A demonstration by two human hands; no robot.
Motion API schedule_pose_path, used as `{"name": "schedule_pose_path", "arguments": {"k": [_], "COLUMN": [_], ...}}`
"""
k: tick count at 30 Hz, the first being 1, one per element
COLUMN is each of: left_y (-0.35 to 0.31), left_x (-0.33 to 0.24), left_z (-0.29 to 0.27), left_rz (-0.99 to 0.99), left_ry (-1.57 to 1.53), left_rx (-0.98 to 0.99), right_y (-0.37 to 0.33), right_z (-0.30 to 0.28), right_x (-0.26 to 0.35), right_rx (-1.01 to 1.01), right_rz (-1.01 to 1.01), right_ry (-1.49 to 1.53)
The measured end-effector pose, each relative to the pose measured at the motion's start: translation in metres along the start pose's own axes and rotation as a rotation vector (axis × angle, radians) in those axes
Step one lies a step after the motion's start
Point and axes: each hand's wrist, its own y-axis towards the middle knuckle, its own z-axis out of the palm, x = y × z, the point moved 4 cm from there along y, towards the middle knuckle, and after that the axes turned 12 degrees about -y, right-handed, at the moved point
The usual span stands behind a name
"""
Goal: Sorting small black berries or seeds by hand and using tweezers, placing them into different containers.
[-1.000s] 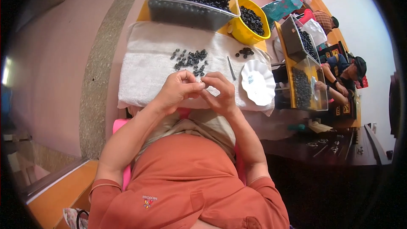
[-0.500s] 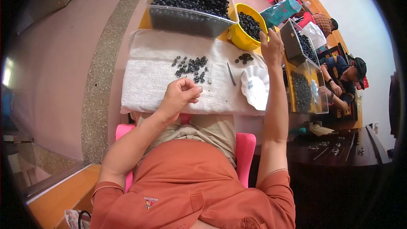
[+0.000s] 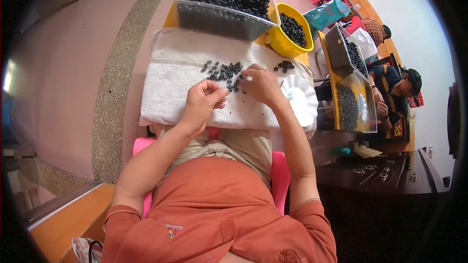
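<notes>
Reaching over a white, fluffy cloth towel (image 3: 165,100), the person's right hand (image 3: 261,84) is hovering at the right edge of a loose pile of small, round, black pieces (image 3: 223,71); its fingers are bending down toward them, and whether they are gripping one cannot be told. The left hand (image 3: 202,100) is staying just below the pile, on its near side, with thumb and forefinger closing together at the tips; anything pinched between them is too small to make out. The pile is lying on the towel, some pieces clumping together and a few sitting apart toward the left. Farther right, a smaller cluster of similar black pieces (image 3: 284,66) is resting near the towel's far right corner, and a shallow white dish with a scalloped rim (image 3: 303,104) is lying below it, beside the right forearm. The towel is covering most of a yellowish wooden table (image 3: 170,19). Along the far side, a large, clear plastic box (image 3: 214,21) is holding a heap of black pieces, and a round, bright yellow plastic bucket (image 3: 282,45) is standing just right of it, also containing black pieces. Off to the right, a co-worker in a black cap (image 3: 414,82) is sitting near a clear plastic bin (image 3: 347,107).
</notes>
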Motion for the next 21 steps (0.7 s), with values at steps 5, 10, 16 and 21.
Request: {"name": "schedule_pose_path", "arguments": {"k": [5,10,16,21], "left_y": [0.000,0.002,0.006,0.008], "left_x": [-0.002,-0.009,-0.016,-0.022], "left_z": [0.000,-0.004,-0.012,-0.015], "left_rz": [0.005,0.033,0.099,0.112], "left_ry": [-0.010,-0.032,-0.132,-0.124], "left_rx": [-0.015,-0.066,-0.150,-0.170], "right_y": [0.001,-0.001,0.004,0.010], "right_z": [0.007,0.002,0.002,0.009], "right_x": [0.000,0.008,0.026,0.029], "right_rx": [0.025,0.017,-0.036,0.011], "right_rz": [0.048,0.056,0.031,0.059], "right_ry": [-0.011,0.025,0.074,0.036]}}
